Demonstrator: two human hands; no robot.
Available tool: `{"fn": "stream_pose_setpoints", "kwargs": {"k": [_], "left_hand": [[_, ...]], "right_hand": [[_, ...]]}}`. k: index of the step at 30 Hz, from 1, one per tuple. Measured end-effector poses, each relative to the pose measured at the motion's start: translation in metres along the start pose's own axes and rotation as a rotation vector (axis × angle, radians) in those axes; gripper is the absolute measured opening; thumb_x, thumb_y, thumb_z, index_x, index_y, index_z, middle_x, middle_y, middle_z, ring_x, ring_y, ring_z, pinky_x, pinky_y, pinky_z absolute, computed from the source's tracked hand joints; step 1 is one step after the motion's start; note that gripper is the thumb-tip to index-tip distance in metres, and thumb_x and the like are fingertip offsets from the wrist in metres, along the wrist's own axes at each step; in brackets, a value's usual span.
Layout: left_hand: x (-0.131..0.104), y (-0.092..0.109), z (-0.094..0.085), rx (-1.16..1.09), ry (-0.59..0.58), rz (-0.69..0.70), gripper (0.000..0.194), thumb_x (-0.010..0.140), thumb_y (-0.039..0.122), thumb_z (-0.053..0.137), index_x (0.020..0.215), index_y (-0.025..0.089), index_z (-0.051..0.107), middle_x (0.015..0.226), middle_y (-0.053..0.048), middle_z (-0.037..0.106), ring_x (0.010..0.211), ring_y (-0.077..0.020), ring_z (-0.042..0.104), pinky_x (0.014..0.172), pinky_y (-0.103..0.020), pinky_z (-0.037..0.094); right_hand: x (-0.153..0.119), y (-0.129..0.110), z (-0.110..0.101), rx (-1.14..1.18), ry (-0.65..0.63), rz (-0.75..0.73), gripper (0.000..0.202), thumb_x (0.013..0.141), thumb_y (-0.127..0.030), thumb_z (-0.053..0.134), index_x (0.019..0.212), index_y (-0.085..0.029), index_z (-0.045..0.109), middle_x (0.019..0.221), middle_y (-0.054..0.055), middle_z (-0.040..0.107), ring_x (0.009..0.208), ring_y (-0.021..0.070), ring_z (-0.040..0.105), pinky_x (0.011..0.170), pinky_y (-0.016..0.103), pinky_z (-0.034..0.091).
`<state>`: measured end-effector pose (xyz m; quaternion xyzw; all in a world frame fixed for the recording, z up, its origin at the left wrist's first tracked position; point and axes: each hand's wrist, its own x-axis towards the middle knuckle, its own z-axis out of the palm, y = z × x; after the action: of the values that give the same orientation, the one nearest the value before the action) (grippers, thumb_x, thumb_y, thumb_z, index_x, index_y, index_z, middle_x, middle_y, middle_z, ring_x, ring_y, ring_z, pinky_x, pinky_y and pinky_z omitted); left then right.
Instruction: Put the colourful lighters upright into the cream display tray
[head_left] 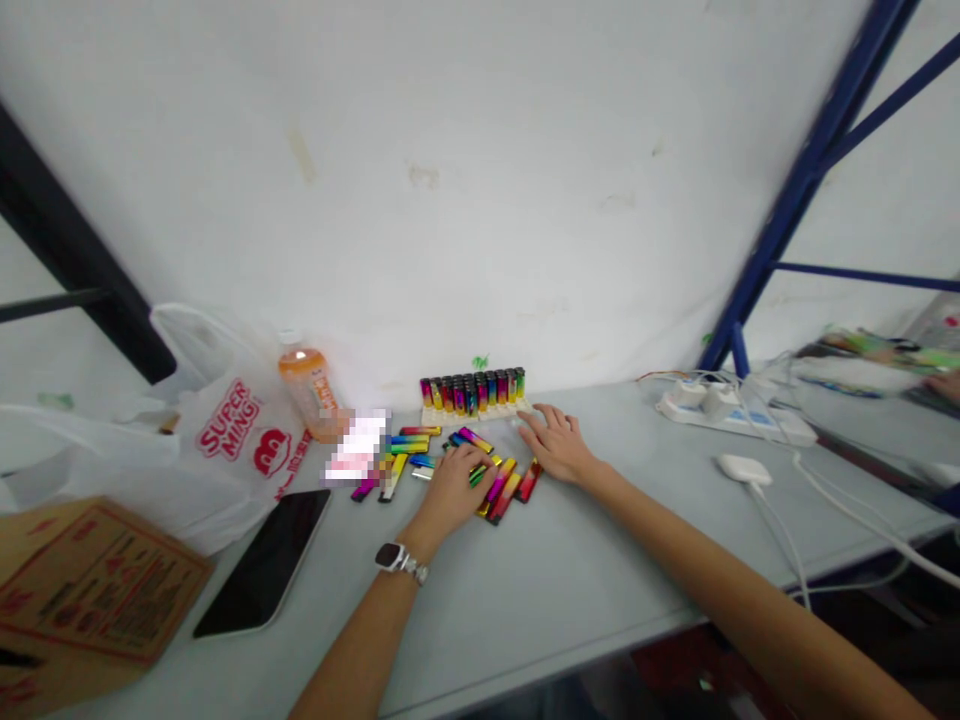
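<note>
Several rainbow-coloured lighters (420,448) lie loose on the grey table (525,590) near the wall. Behind them a white tray (480,412) holds a row of upright lighters (472,388). My left hand (452,490), with a watch on the wrist, rests on the loose pile, fingers curled over one lighter; whether it grips it I cannot tell. My right hand (556,446) lies flat and spread on the table, fingertips close to the tray's right end, beside a few loose lighters (510,490).
A black phone (266,562) lies left of my left arm. A white shopping bag (225,440), an orange drink bottle (307,385) and a cardboard box (90,590) stand at the left. A power strip (731,408) with cables and a white adapter (744,468) sit at the right, by a blue frame (795,190).
</note>
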<state>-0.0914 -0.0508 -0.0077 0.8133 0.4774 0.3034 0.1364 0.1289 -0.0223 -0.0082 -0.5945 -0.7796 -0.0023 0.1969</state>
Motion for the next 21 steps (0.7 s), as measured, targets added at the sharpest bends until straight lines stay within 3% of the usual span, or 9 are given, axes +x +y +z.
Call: {"fn": "stream_pose_setpoints", "kwargs": {"k": [4,9,13,18,21], "left_hand": [[0.000,0.005,-0.001,0.025,-0.008,-0.022,0.018,0.089,0.033,0.056,0.086,0.022,0.070,0.103,-0.007,0.069,0.101,-0.0261,0.060,0.091,-0.042,0.042],[0.000,0.004,0.000,0.018,0.009,-0.012,0.017,0.089,0.030,0.056,0.085,0.021,0.069,0.101,-0.007,0.068,0.100,-0.0246,0.059,0.092,-0.041,0.043],[0.000,-0.001,0.001,0.010,0.020,0.011,0.017,0.090,0.028,0.054,0.085,0.021,0.069,0.100,-0.007,0.068,0.098,-0.0230,0.060,0.092,-0.040,0.045],[-0.001,-0.003,0.002,0.013,0.008,-0.001,0.017,0.090,0.029,0.055,0.086,0.020,0.069,0.101,-0.007,0.067,0.100,-0.0237,0.060,0.092,-0.040,0.044],[-0.001,-0.004,0.002,0.010,0.006,0.000,0.017,0.090,0.030,0.055,0.087,0.021,0.069,0.102,-0.007,0.067,0.101,-0.0239,0.059,0.092,-0.040,0.044]], "right_hand": [[0.000,-0.002,0.007,0.008,-0.036,0.010,0.052,0.104,-0.045,0.021,0.144,-0.026,0.049,0.146,0.014,0.046,0.137,0.0286,0.035,0.108,0.052,0.026],[0.028,-0.026,0.016,0.097,-0.059,0.045,0.049,0.103,-0.040,0.024,0.139,-0.025,0.053,0.132,0.015,0.054,0.129,0.0280,0.042,0.106,0.049,0.029],[0.045,-0.029,0.014,0.240,-0.128,0.074,0.045,0.096,-0.024,0.033,0.133,-0.026,0.059,0.130,0.011,0.056,0.126,0.0246,0.047,0.104,0.042,0.033],[0.055,-0.016,-0.005,0.040,-0.185,-0.150,0.036,0.076,-0.020,0.057,0.106,-0.025,0.075,0.119,0.010,0.068,0.117,0.0326,0.054,0.101,0.047,0.031],[0.067,-0.018,-0.016,-0.084,-0.288,-0.225,0.033,0.075,-0.024,0.061,0.103,-0.024,0.077,0.107,0.010,0.073,0.111,0.0328,0.059,0.098,0.046,0.032]]}}
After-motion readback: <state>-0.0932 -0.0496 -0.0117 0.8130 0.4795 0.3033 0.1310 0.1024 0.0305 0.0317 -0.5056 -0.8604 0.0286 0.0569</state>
